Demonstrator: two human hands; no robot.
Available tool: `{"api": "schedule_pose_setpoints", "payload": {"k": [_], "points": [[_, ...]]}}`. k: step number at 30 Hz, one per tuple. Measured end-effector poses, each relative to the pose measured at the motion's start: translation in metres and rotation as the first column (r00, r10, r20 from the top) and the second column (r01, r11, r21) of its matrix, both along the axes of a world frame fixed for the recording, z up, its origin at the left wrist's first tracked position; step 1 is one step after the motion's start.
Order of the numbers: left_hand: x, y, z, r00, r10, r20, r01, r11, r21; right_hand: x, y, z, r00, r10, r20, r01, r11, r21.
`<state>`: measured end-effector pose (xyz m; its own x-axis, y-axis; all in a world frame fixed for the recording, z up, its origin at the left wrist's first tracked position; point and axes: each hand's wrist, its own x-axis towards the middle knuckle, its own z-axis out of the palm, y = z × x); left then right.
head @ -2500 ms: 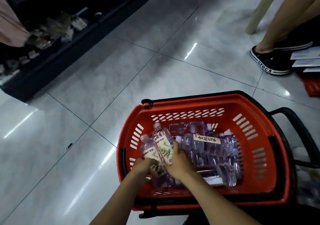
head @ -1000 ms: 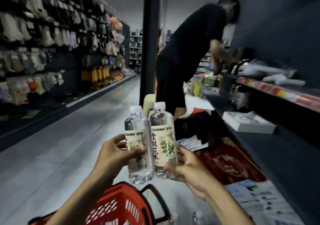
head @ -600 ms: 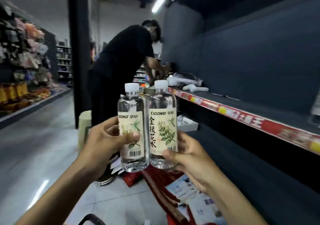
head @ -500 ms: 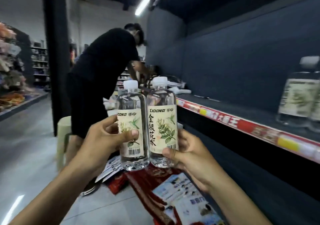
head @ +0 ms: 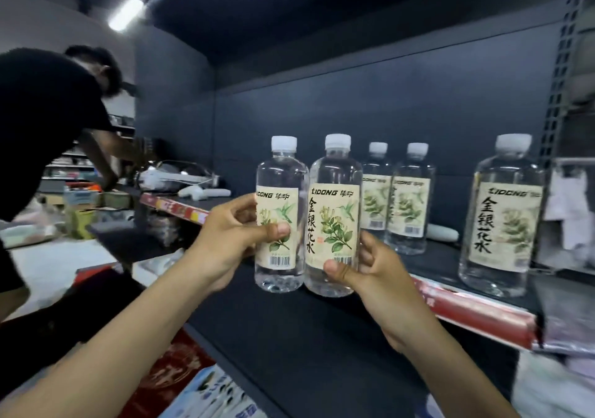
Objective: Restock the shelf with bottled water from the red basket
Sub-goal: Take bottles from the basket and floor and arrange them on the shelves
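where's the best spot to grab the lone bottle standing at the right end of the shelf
Grip the lone bottle around its labelled middle, coming from the open aisle side. It stands upright near the shelf front edge, with clear gaps on both sides, so fingers can likely wrap the round body; the cap is narrower.

- The left hand (head: 225, 240), at the end of a bare forearm stretched forward, is wrapped round the left bottle (head: 280, 214), thumb across its label.
- The right hand (head: 376, 276) grips the right bottle (head: 335, 218) low, thumb just under the label.
- Both bottles are held upright, touching side by side.
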<state>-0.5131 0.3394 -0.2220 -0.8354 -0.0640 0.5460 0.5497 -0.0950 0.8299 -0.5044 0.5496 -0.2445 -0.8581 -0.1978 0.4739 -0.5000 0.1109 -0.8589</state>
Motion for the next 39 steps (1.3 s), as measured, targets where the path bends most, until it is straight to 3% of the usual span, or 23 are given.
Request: {"api": "schedule_pose_setpoints", "payload": {"k": [7,16,20,27,32,39], "points": [[-0.068,0.052,0.031,0.993,-0.112,-0.034,0.11,0.992,-0.067,-0.027,0.039,0.019,0.97,-0.23,-0.078,0.232,0.972,0.03],[-0.116,0.091,0.018,0.986,-0.164,0.015,0.164,0.986,-0.035,-0.052,0.061,0.013,0.857,-0.474,-0.203,0.516,0.791,0.328],[-0.118,0.095,0.012,0.989,-0.146,-0.026,0.143,0.985,-0.098,-0.058,0.062,0.01,0.849,-0.497,-0.179,0.526,0.774,0.353],[-0.1,0.092,-0.009,0.994,-0.038,-0.098,-0.011,0.888,-0.46,-0.054,0.067,0.004,0.808,-0.532,-0.253,0.589,0.741,0.322],[-0.099,0.093,-0.018,0.988,0.113,-0.101,-0.149,0.855,-0.496,-0.059,0.067,0.005,0.822,-0.519,-0.235,0.569,0.768,0.294],[-0.108,0.103,-0.016,0.975,0.175,-0.139,-0.223,0.811,-0.54,-0.072,0.065,0.007,0.803,-0.555,-0.217,0.595,0.749,0.29]]}}
